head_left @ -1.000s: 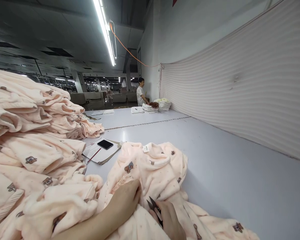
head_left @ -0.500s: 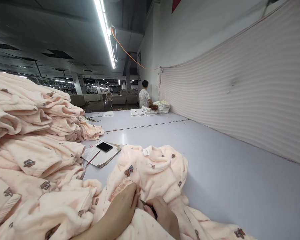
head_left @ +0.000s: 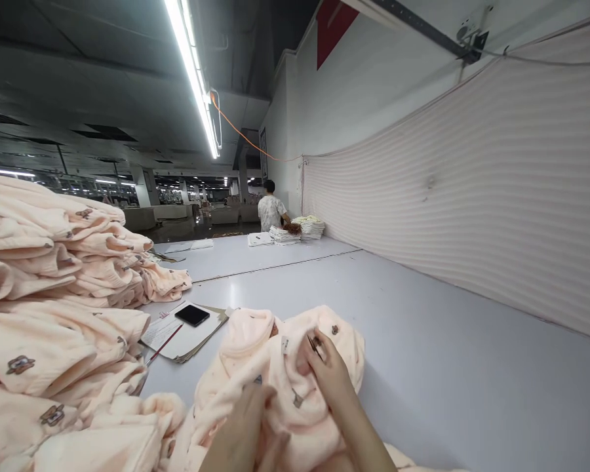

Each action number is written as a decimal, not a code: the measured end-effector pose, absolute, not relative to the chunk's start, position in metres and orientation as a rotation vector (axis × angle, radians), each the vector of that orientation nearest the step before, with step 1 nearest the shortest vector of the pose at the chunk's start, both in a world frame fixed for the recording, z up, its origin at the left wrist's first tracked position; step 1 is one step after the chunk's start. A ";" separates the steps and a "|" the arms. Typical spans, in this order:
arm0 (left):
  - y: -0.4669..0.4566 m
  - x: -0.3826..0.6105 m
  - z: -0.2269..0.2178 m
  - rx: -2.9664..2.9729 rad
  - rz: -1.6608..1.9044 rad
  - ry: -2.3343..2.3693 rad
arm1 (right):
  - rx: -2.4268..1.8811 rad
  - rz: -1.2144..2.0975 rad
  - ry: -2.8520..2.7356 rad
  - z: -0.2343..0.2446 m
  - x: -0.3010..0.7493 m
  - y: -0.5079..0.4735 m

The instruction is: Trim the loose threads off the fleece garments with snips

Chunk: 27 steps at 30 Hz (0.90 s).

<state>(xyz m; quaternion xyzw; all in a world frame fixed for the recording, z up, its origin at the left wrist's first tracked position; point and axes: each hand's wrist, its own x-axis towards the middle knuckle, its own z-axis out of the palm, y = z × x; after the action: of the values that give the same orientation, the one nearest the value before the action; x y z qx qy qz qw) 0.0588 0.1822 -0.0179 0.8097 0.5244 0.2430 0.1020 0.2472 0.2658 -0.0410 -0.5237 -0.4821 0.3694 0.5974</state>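
Note:
A pale pink fleece garment (head_left: 302,419) with small printed bears lies bunched on the table in front of me. Its collar, bearing a small white label (head_left: 285,345), faces up. My right hand (head_left: 327,360) is at the collar's right side, closed around small dark thread snips (head_left: 315,346) whose pointed blades show above the fingers. Lower on the garment's left side is my left hand (head_left: 248,410); motion smears its fingers, so its grip on the cloth is unclear.
A tall heap of similar pink garments (head_left: 63,328) fills the left. Beside it, papers (head_left: 196,337) carry a black phone (head_left: 192,315) and a red pen (head_left: 164,344). A person (head_left: 271,208) stands at the table's far end by folded cloth stacks (head_left: 309,227). Striped fabric (head_left: 447,216) covers the right wall.
My right hand with the snips has moved up from the garment's middle to the collar. My left hand has shifted slightly down and left. The view has tilted upward.

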 end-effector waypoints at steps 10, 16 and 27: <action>0.227 0.114 0.002 2.646 0.798 1.372 | -1.248 0.856 -0.844 -0.063 0.275 0.212; 0.205 0.112 -0.021 2.925 1.047 1.128 | -1.142 0.895 -0.822 -0.039 0.282 0.228; 0.173 0.099 -0.040 2.444 0.672 1.380 | -0.988 1.112 -0.853 -0.017 0.271 0.195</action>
<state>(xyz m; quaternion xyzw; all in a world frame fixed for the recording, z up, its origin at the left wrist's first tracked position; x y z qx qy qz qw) 0.0993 0.1726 -0.0395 0.8400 0.4742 0.2308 0.1273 0.2707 0.1951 -0.0166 -0.4358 -0.3762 0.4903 0.6543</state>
